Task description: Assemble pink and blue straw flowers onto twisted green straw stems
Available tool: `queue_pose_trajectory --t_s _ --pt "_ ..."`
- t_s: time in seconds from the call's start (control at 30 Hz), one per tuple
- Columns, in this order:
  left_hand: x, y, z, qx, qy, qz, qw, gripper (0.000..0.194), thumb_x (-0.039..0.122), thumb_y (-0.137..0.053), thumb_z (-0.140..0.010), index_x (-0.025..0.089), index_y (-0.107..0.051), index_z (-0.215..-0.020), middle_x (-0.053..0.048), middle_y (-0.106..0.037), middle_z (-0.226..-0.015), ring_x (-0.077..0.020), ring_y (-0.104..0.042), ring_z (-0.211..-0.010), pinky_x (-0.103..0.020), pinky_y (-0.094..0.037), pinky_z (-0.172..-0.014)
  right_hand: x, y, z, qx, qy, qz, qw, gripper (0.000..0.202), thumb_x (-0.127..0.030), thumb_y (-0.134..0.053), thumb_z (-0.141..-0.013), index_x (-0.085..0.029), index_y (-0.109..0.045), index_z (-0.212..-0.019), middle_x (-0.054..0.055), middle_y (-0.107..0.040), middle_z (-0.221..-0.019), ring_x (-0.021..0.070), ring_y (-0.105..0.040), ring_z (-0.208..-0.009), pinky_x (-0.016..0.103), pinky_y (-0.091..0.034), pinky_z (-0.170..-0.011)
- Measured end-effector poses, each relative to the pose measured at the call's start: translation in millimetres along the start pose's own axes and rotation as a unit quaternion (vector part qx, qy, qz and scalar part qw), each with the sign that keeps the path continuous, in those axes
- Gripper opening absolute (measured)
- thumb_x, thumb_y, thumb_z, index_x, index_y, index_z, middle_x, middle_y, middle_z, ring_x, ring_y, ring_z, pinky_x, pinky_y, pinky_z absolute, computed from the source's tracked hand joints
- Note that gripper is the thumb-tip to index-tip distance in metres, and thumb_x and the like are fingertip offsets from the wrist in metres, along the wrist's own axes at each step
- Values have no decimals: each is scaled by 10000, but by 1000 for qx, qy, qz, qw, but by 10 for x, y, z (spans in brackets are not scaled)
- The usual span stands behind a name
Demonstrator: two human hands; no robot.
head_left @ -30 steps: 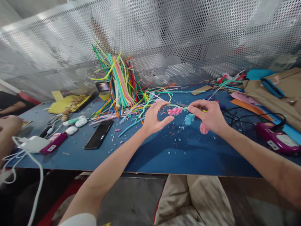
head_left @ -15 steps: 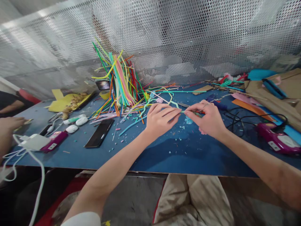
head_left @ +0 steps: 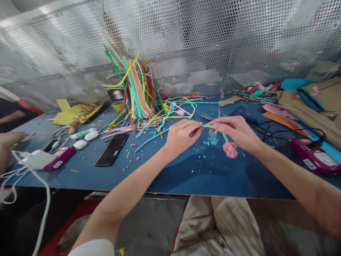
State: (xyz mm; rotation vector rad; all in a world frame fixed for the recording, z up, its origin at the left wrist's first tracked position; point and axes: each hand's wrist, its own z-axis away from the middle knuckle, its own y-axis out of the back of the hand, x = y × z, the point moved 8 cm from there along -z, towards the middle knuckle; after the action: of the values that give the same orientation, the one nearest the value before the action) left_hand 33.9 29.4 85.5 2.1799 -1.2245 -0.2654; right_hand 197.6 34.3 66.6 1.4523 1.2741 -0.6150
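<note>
A light-green pipe cleaner (head_left: 208, 126) spans the gap between my two hands. My left hand (head_left: 183, 137) is closed on its left end, with a small dark purplish patch at the curled fingers that I cannot make out. My right hand (head_left: 238, 132) pinches the other end between thumb and fingers. Below the right fingers hangs a pink fuzzy flower (head_left: 230, 149) on a green stem. Left of it, under the stretched stem, is a light-blue fuzzy flower (head_left: 213, 138); whether it hangs or lies on the table I cannot tell.
A tall bundle of coloured pipe cleaners (head_left: 135, 92) stands behind my left hand, with loose ones around it. Scissors (head_left: 207, 117) lie beyond my hands. A phone (head_left: 112, 149) is to the left; black cables and a purple power strip (head_left: 314, 156) are at right. Another person's hand (head_left: 12, 138) is far left.
My right hand has turned, and the pink flower, mostly hidden before, now hangs in plain view. The left fingers have curled in more around the green stem.
</note>
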Motion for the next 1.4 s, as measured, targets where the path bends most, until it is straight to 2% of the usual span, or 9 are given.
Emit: queue_pose_trajectory --t_s 0.13,0.23,0.37,0.47,0.67,0.9,1.13,1.27,1.4 --pt "-362 -115 46 -18 197 209 958 271 385 -597 -959 161 -711 -858 -25 -709 -730 -98 -621 -585 -247 -531 -597 147 209 -116 58 12 -118 991 509 -586 -413 -972 -239 -774 -885 49 -742 -812 194 -668 -684 342 -519 -632" --pt "-514 -328 143 -36 307 399 863 362 464 -612 -935 150 -666 -762 -9 -652 -653 -83 -561 -506 -228 -481 -510 220 185 -153 82 21 -11 996 318 -475 -574 -931 -228 -767 -982 59 -764 -909 208 -686 -806 350 -533 -736" --pt "-603 -533 309 -6 432 517 739 349 485 -754 -811 141 -696 -825 -15 -674 -723 -100 -624 -576 -232 -523 -566 170 -92 -128 15 48 111 993 273 -387 -598 -924 -224 -753 -1077 59 -769 -1052 222 -693 -908 358 -530 -806" --pt "-606 -612 387 5 478 539 694 384 469 -827 -727 134 -713 -875 -15 -677 -734 -123 -660 -618 -246 -549 -596 118 -176 -85 -4 50 103 993 276 -406 -564 -947 -209 -757 -961 43 -767 -880 180 -660 -713 315 -510 -660" --pt "-548 -657 393 -10 461 561 688 321 409 -834 -728 145 -666 -804 14 -658 -688 -92 -618 -546 -258 -565 -612 153 -132 -72 -4 29 70 997 258 -419 -625 -914 -194 -743 -874 30 -714 -751 155 -598 -632 291 -463 -583" --pt "-442 -728 430 -42 492 607 622 256 330 -816 -756 149 -693 -889 -7 -688 -744 -125 -679 -644 -270 -606 -643 186 -61 -94 49 45 122 990 187 -322 -601 -916 -185 -692 -827 9 -655 -695 125 -503 -583 277 -392 -550" --pt "-460 -755 426 -51 489 636 594 197 282 -774 -801 150 -708 -932 -56 -745 -841 -148 -716 -729 -252 -616 -646 192 -69 -103 49 56 123 990 187 -329 -596 -923 -191 -689 -836 16 -687 -749 133 -527 -631 287 -407 -598" --pt "-489 -754 450 -73 506 613 602 226 291 -789 -787 134 -708 -928 -80 -755 -895 -135 -702 -696 -244 -605 -623 183 -43 -96 62 59 131 988 181 -326 -596 -923 -194 -690 -843 15 -687 -733 139 -534 -631 288 -402 -591" --pt "-495 -713 423 -95 484 575 652 267 367 -798 -781 130 -707 -862 -36 -708 -758 -118 -667 -594 -209 -529 -506 103 -19 -51 91 91 161 979 141 -293 -610 -914 -202 -700 -854 15 -698 -740 147 -561 -634 293 -418 -598"
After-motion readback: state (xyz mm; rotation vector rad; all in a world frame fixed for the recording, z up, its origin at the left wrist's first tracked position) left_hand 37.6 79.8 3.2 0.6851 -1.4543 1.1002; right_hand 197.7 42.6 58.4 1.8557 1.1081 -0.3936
